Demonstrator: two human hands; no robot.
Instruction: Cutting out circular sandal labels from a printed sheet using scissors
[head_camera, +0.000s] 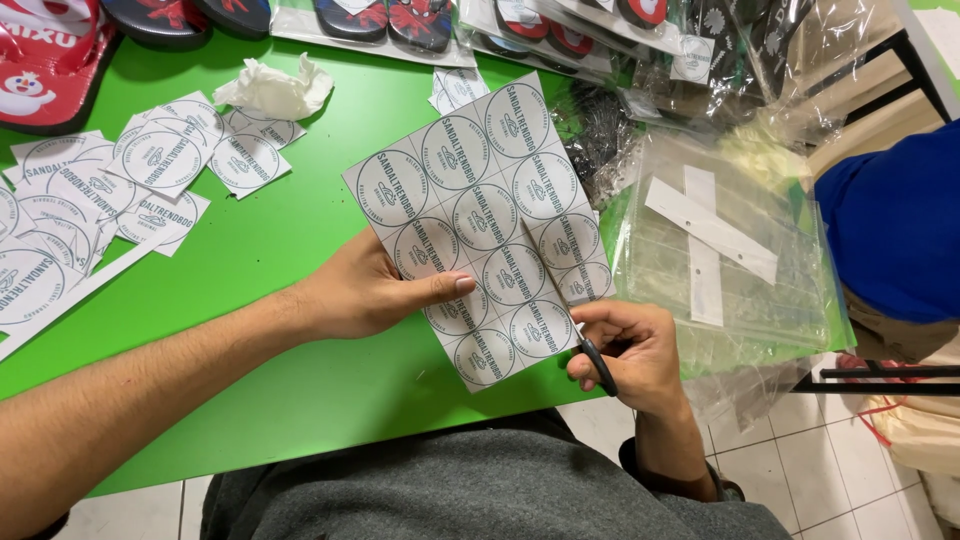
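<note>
The right hand (630, 350) is closed through the black handles of a pair of scissors (580, 320), whose blades run up and away from it into a sheet of round printed labels (480, 220). The cut appears to follow the gap between two columns of circles. Just to the left of the scissors, the left hand (365, 295) pinches the sheet, thumb on top across a lower row and fingers hidden beneath, holding it raised and tilted over the green table (270, 240).

To cut well here, the blades should probably stay in the plain strip between circles, with the left hand keeping the paper taut and close to the cut line (a slack sheet tends to wander).

Farther left of the left hand lie loose cut label squares (150, 160) and a crumpled white tissue (275, 90). To the right of the right hand rests a stack of clear plastic bags (730, 240).
</note>
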